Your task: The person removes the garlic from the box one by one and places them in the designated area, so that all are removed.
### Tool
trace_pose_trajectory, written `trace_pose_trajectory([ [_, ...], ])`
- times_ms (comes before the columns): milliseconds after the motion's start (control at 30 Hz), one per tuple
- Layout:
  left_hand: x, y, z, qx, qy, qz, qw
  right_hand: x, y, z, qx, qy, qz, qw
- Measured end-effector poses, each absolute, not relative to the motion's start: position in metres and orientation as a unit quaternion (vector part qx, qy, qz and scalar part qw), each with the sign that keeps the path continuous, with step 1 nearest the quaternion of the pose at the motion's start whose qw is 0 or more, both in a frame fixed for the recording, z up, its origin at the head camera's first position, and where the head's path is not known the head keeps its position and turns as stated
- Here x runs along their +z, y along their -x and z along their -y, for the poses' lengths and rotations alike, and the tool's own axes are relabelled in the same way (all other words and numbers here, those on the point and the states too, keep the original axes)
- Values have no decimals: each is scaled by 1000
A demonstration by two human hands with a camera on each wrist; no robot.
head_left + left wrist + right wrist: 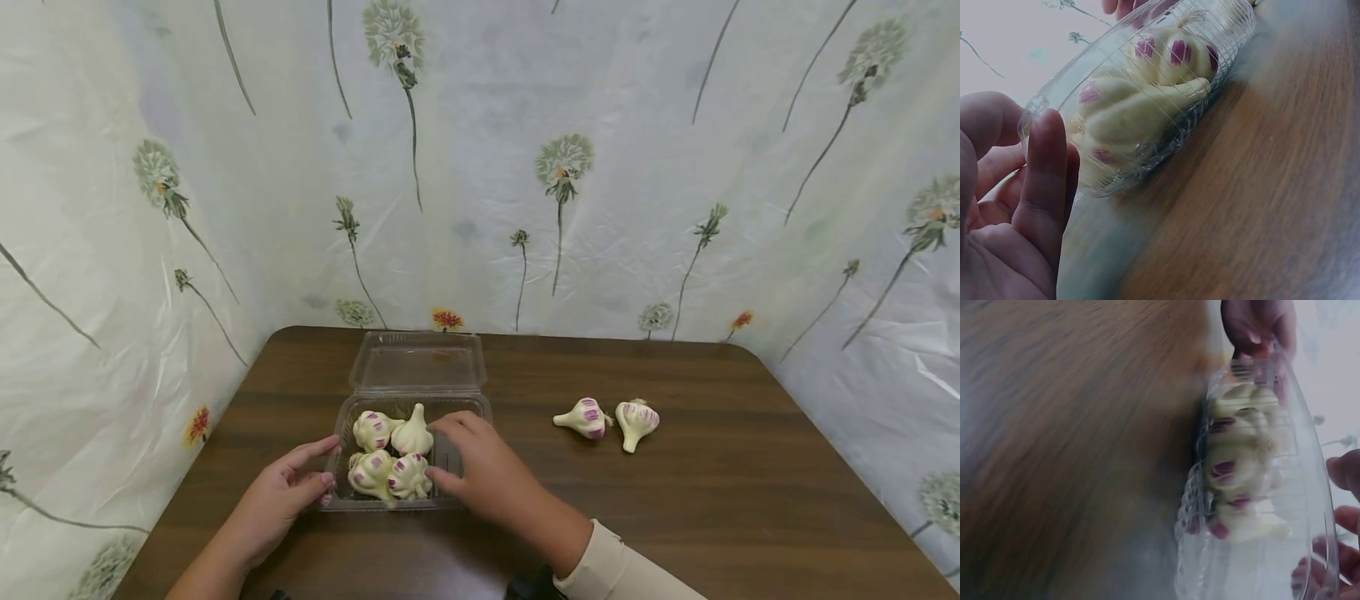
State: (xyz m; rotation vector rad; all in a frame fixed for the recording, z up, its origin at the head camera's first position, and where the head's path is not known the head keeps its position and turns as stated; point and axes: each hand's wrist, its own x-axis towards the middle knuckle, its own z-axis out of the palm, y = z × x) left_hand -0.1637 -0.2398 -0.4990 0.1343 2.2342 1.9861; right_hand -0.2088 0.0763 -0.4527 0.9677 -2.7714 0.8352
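A clear plastic container (384,503) stands on the table with its lid (418,363) folded back. Inside lie several garlic bulbs (410,477), white with purple marks, toward its left and middle. My left hand (273,498) holds the container's left edge between thumb and fingers; the left wrist view shows the thumb at the rim. Over the container's right part is my right hand (491,479), fingers reaching in beside the bulbs, thumb near the lower right one. Whether it touches a bulb cannot be told. The right wrist view is blurred.
Two more garlic bulbs (585,418) (637,423) lie on the brown wooden table (720,500), right of the container. A pale flower-patterned sheet (480,167) hangs behind and at both sides of the table. Dark objects show at the near edge.
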Motion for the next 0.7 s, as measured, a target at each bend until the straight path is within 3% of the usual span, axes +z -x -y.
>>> trace_pose_trajectory([
  [700, -501, 163, 239, 663, -52, -744, 68, -443, 210, -57, 259, -296, 919, -23],
])
